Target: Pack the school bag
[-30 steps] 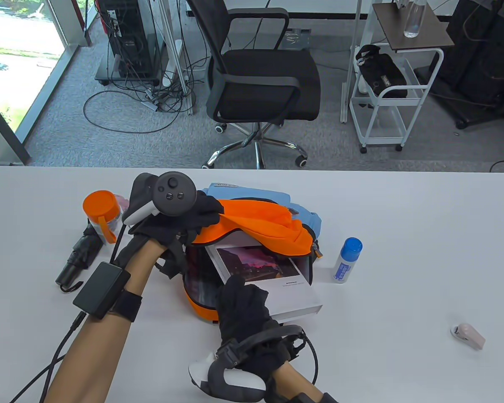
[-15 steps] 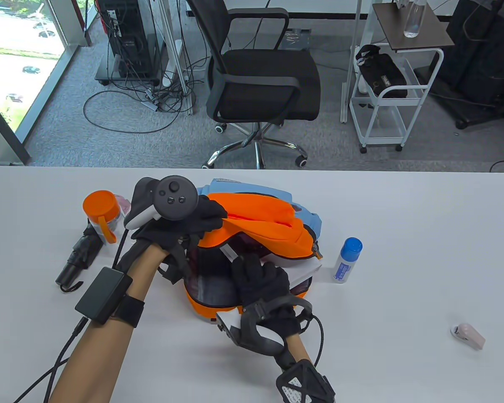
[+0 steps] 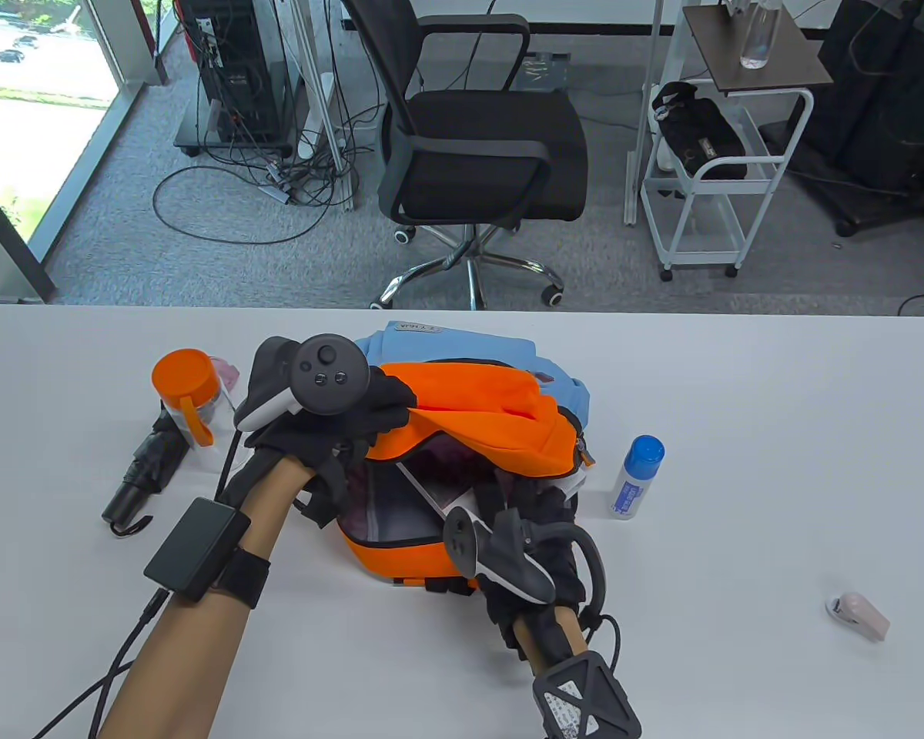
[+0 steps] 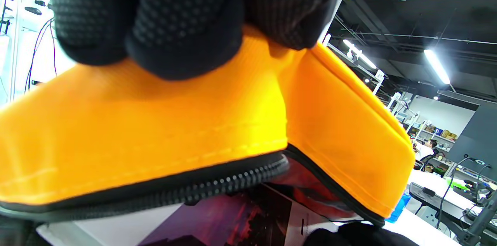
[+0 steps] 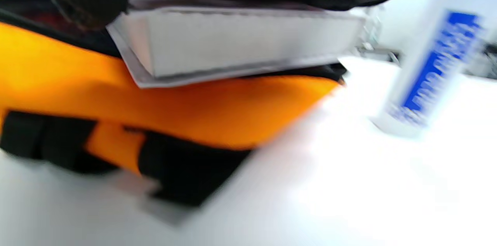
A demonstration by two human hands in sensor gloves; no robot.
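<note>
With the left hand [image 3: 358, 404] gripping the raised flap of the orange-and-blue fabric school bag [image 3: 470, 419], the right hand [image 3: 535, 516] grasped the white hardcover book [image 3: 439, 499], mostly inserted, while the blue-capped white bottle [image 3: 636, 476], orange-lidded cup [image 3: 187, 394] and folded black umbrella [image 3: 142, 471] remained unpacked.

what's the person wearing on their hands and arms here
Both hands wear black textured gloves. The left hand carries a dark round tracker with buttons and a white grip; a black box on a black wrist strap trails a black cable. The right hand has a grey-and-white tracker with a ring, plus a black lattice-framed wrist module.
</note>
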